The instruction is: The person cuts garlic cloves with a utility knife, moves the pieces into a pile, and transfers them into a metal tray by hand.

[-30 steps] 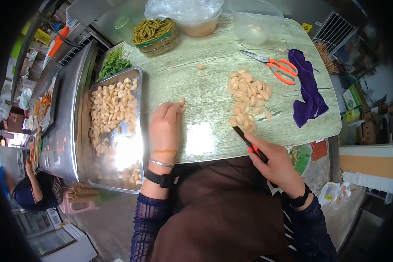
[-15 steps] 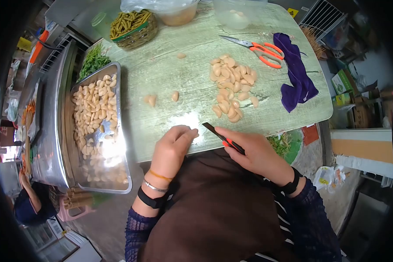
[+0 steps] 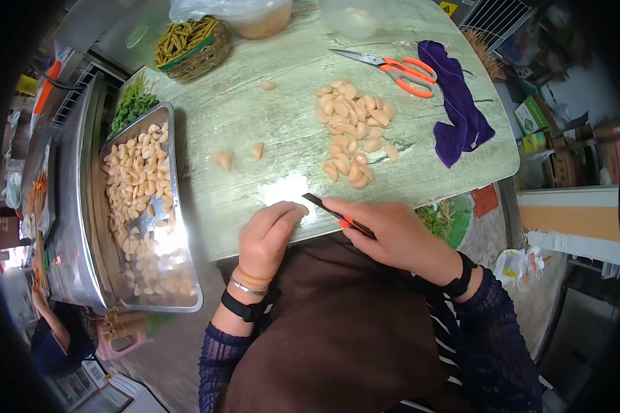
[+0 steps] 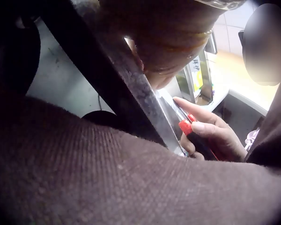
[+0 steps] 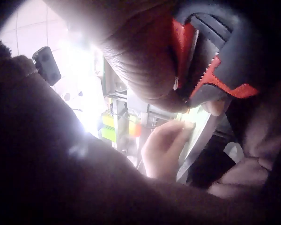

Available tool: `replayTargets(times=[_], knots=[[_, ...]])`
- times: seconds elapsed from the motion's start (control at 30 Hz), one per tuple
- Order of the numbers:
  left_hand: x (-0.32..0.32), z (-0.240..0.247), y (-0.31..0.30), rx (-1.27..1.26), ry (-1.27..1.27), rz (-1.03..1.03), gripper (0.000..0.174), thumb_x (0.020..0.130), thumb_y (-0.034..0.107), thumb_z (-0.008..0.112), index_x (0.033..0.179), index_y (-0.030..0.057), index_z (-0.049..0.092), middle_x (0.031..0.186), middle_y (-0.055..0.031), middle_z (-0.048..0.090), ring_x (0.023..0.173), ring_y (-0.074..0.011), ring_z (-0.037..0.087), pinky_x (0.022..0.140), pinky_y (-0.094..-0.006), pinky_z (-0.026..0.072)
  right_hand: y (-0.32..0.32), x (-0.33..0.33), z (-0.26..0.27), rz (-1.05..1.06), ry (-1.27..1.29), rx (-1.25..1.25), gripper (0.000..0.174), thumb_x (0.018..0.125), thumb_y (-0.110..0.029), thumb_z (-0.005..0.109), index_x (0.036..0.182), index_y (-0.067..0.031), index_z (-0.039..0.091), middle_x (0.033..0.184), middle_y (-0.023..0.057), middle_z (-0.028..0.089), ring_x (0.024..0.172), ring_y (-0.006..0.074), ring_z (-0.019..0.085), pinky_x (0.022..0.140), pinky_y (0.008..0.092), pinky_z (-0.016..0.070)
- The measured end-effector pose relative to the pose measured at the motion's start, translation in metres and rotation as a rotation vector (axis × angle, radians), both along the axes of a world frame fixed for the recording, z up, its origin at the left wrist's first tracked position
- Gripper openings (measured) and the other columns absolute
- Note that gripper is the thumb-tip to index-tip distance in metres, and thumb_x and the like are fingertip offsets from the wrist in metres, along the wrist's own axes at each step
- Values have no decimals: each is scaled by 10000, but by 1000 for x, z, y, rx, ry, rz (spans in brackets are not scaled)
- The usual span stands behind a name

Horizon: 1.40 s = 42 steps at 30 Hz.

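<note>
Orange scissors (image 3: 406, 69), purple cloth (image 3: 458, 113) nr garlic (image 3: 351, 127)

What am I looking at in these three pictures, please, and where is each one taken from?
There is no machine here: a person works with two bare hands and wears three cameras. The wide picture comes from the head camera, looking down at a table. The two dark close-ups come from the wrist cameras. On the table lie a pile of peeled garlic cloves, orange scissors and a purple cloth. A metal tray of more cloves lies at the left. The right hand holds a knife with a red and black handle. The left hand rests at the table's near edge, by the blade tip. Whether it holds anything is unclear.
</note>
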State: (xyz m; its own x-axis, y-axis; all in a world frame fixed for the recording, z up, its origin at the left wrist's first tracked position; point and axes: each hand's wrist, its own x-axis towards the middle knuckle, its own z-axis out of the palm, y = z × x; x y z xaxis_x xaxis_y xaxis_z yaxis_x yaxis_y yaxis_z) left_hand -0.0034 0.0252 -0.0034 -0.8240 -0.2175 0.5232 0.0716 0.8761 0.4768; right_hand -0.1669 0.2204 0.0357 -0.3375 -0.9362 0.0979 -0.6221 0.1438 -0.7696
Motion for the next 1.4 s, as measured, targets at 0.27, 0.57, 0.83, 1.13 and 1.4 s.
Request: replayTargets(times=[0.27, 0.57, 0.83, 1.13, 1.4], knots=[[0, -4, -1, -13, 24, 10, 272, 784, -57, 745, 1035, 46, 744, 1036, -82, 732, 908, -266, 726, 741, -352, 600, -7, -2, 5, 98, 81, 103, 518, 962, -139, 696, 1471, -183, 609, 941, 83, 732, 804, 302, 708, 685, 406, 546], [-2, -1, 2, -9, 47, 43, 259, 760, -78, 812, 980, 42, 746, 993, -97, 743, 872, -263, 732, 738, -343, 602, -9, -3, 4, 129, 172, 123, 502, 977, -165, 675, 1473, -192, 602, 894, 79, 715, 768, 309, 700, 651, 419, 543], [-1, -3, 1, -4, 51, 50, 258, 758, -73, 817, 975, 45, 745, 991, -96, 742, 867, -262, 729, 732, -347, 598, -20, -3, 4, 144, 195, 90, 501, 970, -164, 679, 1465, -189, 610, 807, 83, 672, 702, 307, 676, 590, 432, 512], [0, -4, 1, -1, 61, 37, 245, 766, -72, 817, 969, 41, 740, 973, -102, 735, 846, -269, 724, 721, -351, 594, -20, 7, 9, 170, 385, 183, 473, 940, -102, 632, 1412, -119, 626, 724, 130, 638, 646, 342, 664, 548, 463, 499], [-11, 1, 2, 62, 28, 69, 223, 796, -57, 803, 983, 43, 737, 965, -107, 709, 852, -298, 718, 714, -370, 590, 17, -5, 11, 46, 130, 144, 495, 970, -121, 642, 1463, -149, 599, 860, 148, 704, 743, 345, 698, 643, 434, 537]])
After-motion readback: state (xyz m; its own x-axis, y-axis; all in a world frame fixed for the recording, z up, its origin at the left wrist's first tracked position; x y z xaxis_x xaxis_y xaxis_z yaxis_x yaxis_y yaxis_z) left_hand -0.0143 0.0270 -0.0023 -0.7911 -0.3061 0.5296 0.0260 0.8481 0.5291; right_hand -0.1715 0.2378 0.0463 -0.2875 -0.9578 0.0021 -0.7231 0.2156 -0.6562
